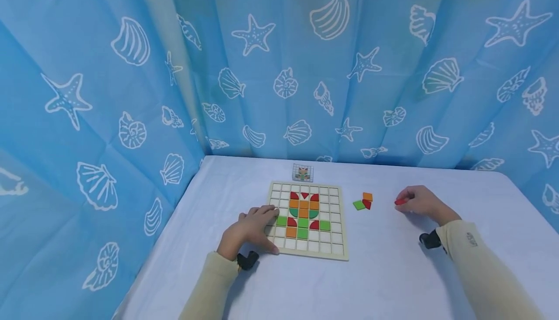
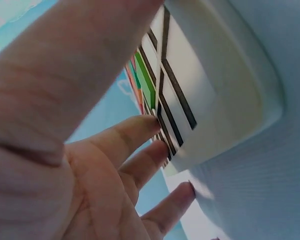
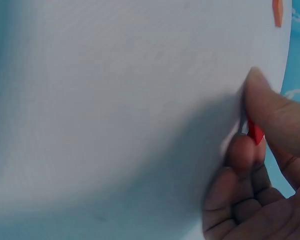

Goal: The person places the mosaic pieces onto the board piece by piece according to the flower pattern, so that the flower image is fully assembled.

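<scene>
A square pattern board (image 1: 325,247) with white cells lies on the table, partly filled with red, orange, green and teal tiles. My left hand (image 1: 251,231) rests at its left edge, fingers spread; in the left wrist view the thumb and fingers reach around the board's corner (image 2: 240,100). Off to the right of the board, my right hand (image 1: 422,202) pinches a small red tile (image 1: 400,202) between thumb and fingers. In the right wrist view, fingers cover most of that red tile (image 3: 256,132), so its full shape is hidden.
Between board and right hand lie an orange tile (image 1: 368,196), a green tile (image 1: 359,205) and a red tile (image 1: 367,205), close together. Behind the board is a small pattern card (image 1: 303,173). A blue shell-print curtain (image 1: 279,111) hangs along the table's far edge.
</scene>
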`<state>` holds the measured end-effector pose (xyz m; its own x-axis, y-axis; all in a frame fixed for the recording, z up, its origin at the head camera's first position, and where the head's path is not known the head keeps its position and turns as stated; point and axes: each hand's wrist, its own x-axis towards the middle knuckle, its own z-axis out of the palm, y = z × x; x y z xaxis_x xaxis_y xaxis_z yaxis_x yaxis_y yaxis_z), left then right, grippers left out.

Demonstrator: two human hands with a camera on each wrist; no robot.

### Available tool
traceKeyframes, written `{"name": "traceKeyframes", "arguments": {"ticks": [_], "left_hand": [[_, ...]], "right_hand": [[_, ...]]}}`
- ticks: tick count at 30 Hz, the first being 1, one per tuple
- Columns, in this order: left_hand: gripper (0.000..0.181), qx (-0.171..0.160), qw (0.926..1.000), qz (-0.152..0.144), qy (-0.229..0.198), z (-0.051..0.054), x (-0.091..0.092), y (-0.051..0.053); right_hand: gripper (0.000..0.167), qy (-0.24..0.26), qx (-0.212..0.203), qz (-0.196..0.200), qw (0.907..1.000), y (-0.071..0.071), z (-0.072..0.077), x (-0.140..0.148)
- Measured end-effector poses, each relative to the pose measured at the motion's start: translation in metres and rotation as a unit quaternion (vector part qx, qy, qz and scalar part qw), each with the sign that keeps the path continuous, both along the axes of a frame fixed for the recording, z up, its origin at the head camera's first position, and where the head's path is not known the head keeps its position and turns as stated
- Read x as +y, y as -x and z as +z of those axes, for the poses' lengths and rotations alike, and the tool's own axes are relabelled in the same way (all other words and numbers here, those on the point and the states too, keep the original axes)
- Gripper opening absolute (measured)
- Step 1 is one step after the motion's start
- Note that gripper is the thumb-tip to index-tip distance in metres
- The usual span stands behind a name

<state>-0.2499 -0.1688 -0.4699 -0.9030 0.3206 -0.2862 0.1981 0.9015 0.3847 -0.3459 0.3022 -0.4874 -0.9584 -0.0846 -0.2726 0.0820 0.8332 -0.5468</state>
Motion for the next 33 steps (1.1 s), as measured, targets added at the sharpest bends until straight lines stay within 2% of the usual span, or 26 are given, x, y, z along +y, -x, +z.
{"name": "traceKeyframes", "arguments": {"ticks": [5,13,18,26,33], "left_hand": [[0.104,0.0,1.0,0.003,0.004,0.001,0.0,0.001],[0.103,-0.001,1.0,0.008,0.004,0.0,-0.003,0.003],[0.103,-0.006,0.9999,0.012,0.0,0.0,-0.004,0.001],[0.102,-0.004,1.0,0.007,0.0,-0.002,-0.003,0.0],[0.103,-0.002,1.0,0.004,0.005,0.001,0.0,0.001]], "right_hand": [[0.028,-0.013,0.028,0.033,0.999,0.001,0.009,-0.009],[0.029,0.072,0.056,0.046,0.9947,0.003,0.028,-0.048],[0.027,0.097,0.05,0.056,0.9924,-0.001,0.036,-0.08],[0.023,0.122,0.043,0.094,0.9871,-0.012,0.034,-0.128],[0.019,0.134,0.048,0.134,0.9808,-0.024,0.027,-0.167]]}}
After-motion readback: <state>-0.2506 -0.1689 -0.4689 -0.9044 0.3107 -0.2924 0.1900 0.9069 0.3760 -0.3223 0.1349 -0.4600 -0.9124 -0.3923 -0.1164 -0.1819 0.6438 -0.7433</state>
